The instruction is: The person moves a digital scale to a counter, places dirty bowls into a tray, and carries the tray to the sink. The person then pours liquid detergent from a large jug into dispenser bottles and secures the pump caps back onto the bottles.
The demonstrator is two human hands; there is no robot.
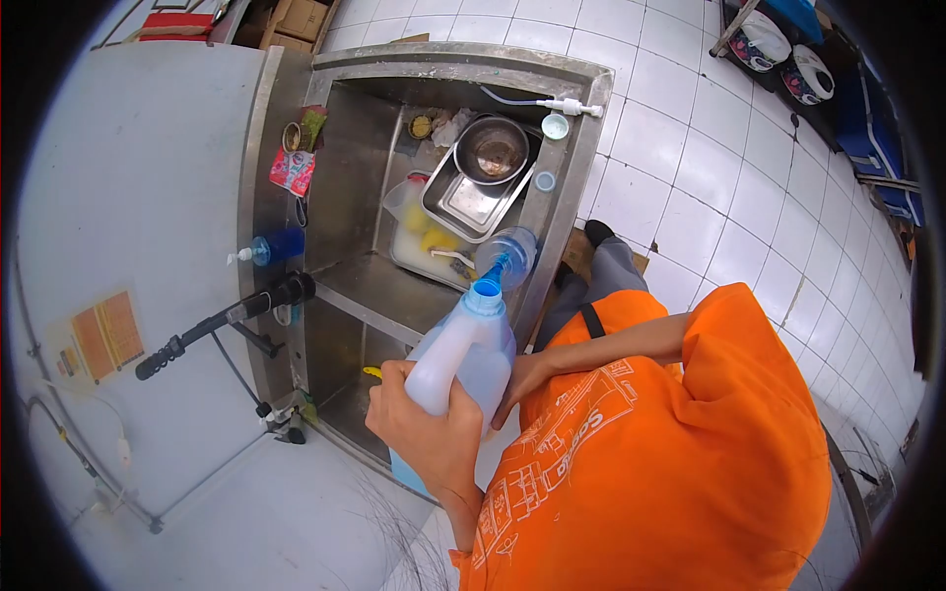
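My left hand [426,422] is closed round the handle of a whitish translucent plastic jug [477,366]. My right hand [517,382] is against the jug's lower side, with its fingers partly hidden. The jug is tilted, its blue-rimmed mouth close to a clear plastic bottle [517,244] on the sink's edge. Blue liquid [501,264] runs from the mouth into the bottle. Beyond the bottle on that ledge lie a white pump top [567,105], a white cap [555,126] and a small pale-blue ring or cap [544,181].
A steel sink [350,182] contains a rectangular metal tray [471,202], a round metal bowl [492,150] and a tub [414,258] with yellow items. A black tap [222,323] and a blue pump bottle [281,245] are along the left edge. White tiles [690,222] cover the floor.
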